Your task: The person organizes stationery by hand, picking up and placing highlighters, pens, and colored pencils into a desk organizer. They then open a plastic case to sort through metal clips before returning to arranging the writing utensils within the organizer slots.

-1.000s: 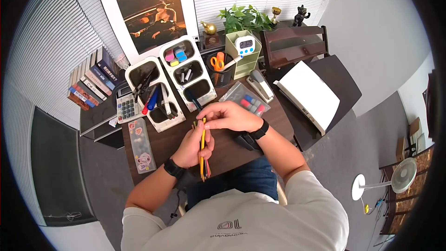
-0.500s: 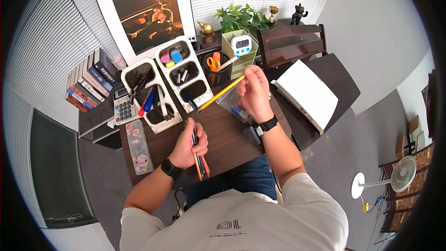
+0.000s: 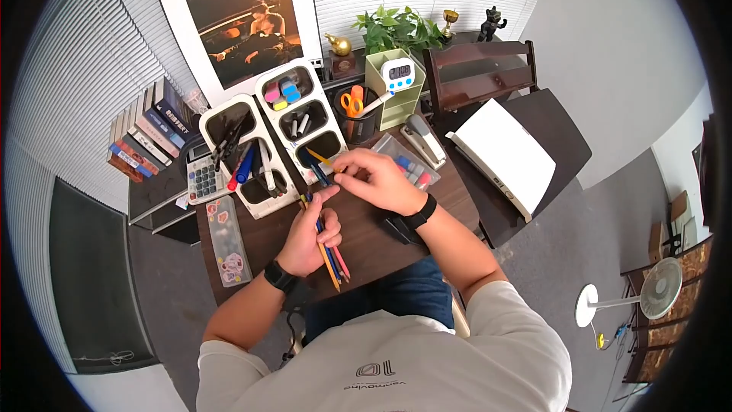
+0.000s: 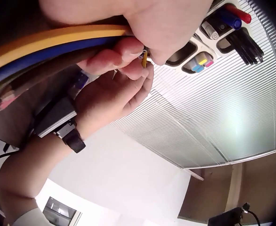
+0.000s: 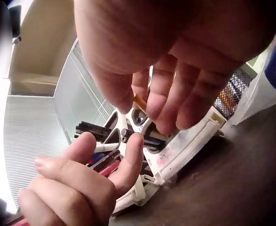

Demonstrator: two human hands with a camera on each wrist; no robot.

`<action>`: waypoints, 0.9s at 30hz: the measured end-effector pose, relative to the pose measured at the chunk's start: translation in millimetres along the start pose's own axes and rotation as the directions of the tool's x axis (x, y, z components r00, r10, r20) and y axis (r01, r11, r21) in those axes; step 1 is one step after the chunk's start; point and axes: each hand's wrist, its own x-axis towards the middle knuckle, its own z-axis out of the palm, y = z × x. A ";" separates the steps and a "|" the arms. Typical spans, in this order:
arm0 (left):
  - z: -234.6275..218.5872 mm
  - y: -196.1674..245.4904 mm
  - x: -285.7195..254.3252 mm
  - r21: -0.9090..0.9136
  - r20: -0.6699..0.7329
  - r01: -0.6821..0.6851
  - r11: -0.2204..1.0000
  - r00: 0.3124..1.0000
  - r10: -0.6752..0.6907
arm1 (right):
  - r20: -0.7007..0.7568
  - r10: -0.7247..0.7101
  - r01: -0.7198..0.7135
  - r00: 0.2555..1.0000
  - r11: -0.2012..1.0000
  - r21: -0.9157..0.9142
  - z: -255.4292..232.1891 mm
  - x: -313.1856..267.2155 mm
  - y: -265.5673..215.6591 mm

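My left hand (image 3: 305, 240) grips a bundle of colored pencils (image 3: 334, 268), their ends jutting down toward the near table edge. Yellow (image 4: 62, 35), blue and brown shafts show in the left wrist view. Just ahead of it, my right hand (image 3: 387, 185) pinches a yellow pencil (image 3: 319, 157) at its near end. That pencil slants over the front compartment of the right-hand white desk organizer (image 3: 335, 166), where dark blue pencils (image 3: 316, 170) lean. In the right wrist view, the yellow pencil (image 5: 140, 101) shows between thumb and fingers, mostly hidden.
A second white organizer (image 3: 282, 204) with pens and markers stands at left, beside a calculator (image 3: 207, 179) and a stickered case (image 3: 229, 244). Behind the right hand are a clear bag (image 3: 385, 149), a stapler (image 3: 424, 141) and a mesh cup (image 3: 358, 130) with orange scissors.
My right hand drew the yellow pencil out of the bundle and swung it up and right. It then came back to the right-hand organizer's front compartment. The left hand kept its bundle nearly still.
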 end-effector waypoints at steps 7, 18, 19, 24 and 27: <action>-4.1 -1.2 0.3 0.002 0.021 0.008 1.000 1.000 -0.008 | 0.103 -0.073 0.071 0.992 0.997 0.027 5.8 -1.2 2.6; 2.9 1.9 -10.7 0.206 0.167 0.140 0.968 0.970 -0.176 | 0.402 0.249 -0.363 0.881 0.902 0.236 -6.8 -2.7 -12.2; 1.3 1.7 -10.7 0.229 0.176 0.149 0.962 0.966 -0.191 | 0.448 0.261 -0.392 0.855 0.891 0.229 -6.1 -3.5 -10.1; 5.0 3.7 -11.0 0.263 0.193 0.160 0.952 0.957 -0.214 | 0.500 0.222 -0.391 0.837 0.882 0.264 -8.9 -2.8 -5.5; 9.8 3.3 -13.6 0.298 0.157 0.156 0.942 0.965 -0.210 | 0.497 0.239 -0.420 0.834 0.860 0.291 -7.1 -4.0 -6.9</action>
